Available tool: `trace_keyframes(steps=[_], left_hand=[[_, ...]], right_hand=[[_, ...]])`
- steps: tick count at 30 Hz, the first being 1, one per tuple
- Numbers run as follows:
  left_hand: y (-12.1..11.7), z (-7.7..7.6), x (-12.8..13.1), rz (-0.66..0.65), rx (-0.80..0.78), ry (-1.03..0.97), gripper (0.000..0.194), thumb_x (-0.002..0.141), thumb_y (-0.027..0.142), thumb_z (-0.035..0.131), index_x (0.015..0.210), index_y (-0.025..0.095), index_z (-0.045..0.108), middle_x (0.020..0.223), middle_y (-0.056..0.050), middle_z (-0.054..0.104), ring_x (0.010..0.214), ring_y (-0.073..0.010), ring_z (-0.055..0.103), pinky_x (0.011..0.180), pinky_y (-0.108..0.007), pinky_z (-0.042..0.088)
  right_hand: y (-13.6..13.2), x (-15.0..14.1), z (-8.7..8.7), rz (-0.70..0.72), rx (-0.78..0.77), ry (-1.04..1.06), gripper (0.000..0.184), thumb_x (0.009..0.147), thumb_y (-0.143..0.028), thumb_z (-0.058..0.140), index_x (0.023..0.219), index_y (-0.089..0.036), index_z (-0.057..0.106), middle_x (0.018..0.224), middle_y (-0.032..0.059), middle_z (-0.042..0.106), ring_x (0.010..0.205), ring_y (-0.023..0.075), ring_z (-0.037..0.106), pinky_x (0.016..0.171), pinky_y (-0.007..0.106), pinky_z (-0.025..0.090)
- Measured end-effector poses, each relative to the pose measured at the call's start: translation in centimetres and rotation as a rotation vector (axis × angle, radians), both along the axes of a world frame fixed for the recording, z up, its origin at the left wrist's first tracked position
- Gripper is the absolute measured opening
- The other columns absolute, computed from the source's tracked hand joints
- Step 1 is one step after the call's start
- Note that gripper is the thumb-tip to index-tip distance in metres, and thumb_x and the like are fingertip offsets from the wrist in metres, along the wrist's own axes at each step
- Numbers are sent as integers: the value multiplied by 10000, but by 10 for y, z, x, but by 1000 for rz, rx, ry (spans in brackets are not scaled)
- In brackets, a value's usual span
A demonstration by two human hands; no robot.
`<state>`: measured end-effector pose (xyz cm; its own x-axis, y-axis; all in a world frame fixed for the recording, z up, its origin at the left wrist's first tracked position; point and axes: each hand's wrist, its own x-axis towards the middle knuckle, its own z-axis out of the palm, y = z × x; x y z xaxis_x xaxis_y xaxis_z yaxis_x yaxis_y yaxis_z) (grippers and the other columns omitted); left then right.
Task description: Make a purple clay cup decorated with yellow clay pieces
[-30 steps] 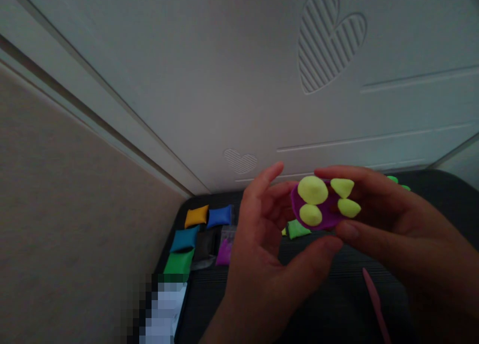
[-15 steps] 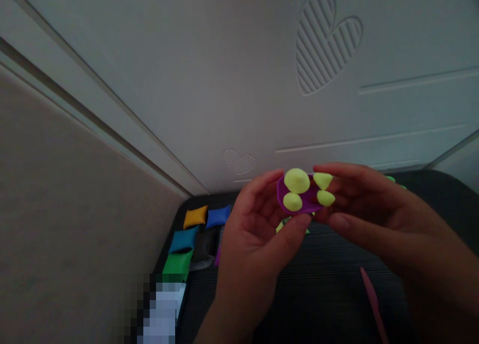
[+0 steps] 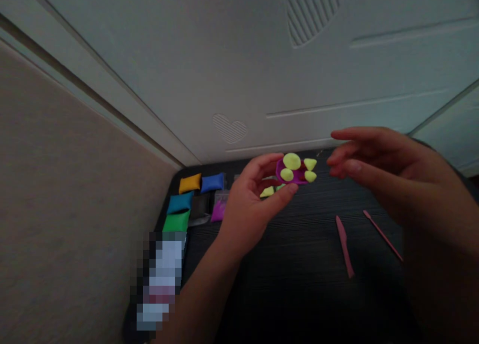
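Between the thumb and fingers of my left hand [image 3: 254, 199] is a small purple clay piece [image 3: 298, 176], held up over the dark table. Several pale yellow-green clay lumps sit on it: a large rounded one [image 3: 292, 161], a smaller round one below that, and two pointed ones at the right end. To the right of the piece, and apart from it, my right hand [image 3: 374, 162] hovers with fingers spread and nothing in them. A pink modelling knife [image 3: 344, 247] and a thin pink stick tool [image 3: 382, 235] lie on the table below my right hand.
Clay packets in orange [image 3: 190, 183], blue [image 3: 212, 183], teal [image 3: 180, 203], green [image 3: 176, 221], black and purple lie at the table's left. A pixelated device [image 3: 164, 274] is at the near left. Behind the table [image 3: 292, 264] stands a white panel [image 3: 179, 85] with heart reliefs.
My right hand has let go of the purple clay piece and moved off to the right. My left hand still holds it. The view has tipped down, showing more table and the stick tool.
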<state>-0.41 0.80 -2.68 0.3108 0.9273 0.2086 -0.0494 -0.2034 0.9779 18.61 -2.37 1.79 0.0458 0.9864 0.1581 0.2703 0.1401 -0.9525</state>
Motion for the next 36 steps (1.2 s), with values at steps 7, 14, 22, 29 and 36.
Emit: trace_keyframes(steps=[7, 14, 22, 29, 36], left_hand=[[-44, -83, -9, -41, 23, 535, 333, 781, 263, 597, 1106, 223, 537, 1106, -41, 593, 1026, -183, 554, 939, -384, 438], [-37, -102, -9, -6, 210, 717, 352, 781, 258, 587, 1127, 215, 536, 1162, -55, 582, 1168, -221, 458, 988, -433, 388], [-28, -101, -30, -87, 241, 820, 425, 777, 224, 590, 1192, 215, 500, 1231, -50, 550, 1226, -216, 399, 1029, -458, 344], [-21, -101, -37, -97, 223, 794, 253, 804, 268, 566, 1049, 238, 619, 1155, -35, 610, 1188, -212, 448, 1014, -478, 357], [-20, -105, -34, -52, 241, 760, 237, 812, 275, 567, 1036, 232, 633, 1085, -27, 647, 1115, -192, 499, 989, -438, 383]], right_hand=[[-16, 11, -77, 93, -119, -241, 340, 792, -351, 569, 1116, -251, 543, 930, 20, 630, 851, 171, 601, 754, 329, 489], [-24, 5, -118, 207, -115, -570, 289, 828, -289, 501, 1093, -194, 565, 898, 55, 624, 797, 169, 584, 729, 335, 474], [-24, 6, -131, 266, -13, -816, 342, 777, -320, 560, 1096, -195, 559, 1024, 80, 636, 969, 253, 554, 818, 419, 403], [-23, 1, -138, 254, 14, -856, 269, 793, -359, 550, 1008, -211, 614, 1009, 69, 633, 947, 241, 543, 811, 411, 360], [-22, -1, -141, 266, 25, -852, 223, 826, -320, 513, 988, -233, 640, 974, 58, 632, 912, 225, 544, 781, 397, 347]])
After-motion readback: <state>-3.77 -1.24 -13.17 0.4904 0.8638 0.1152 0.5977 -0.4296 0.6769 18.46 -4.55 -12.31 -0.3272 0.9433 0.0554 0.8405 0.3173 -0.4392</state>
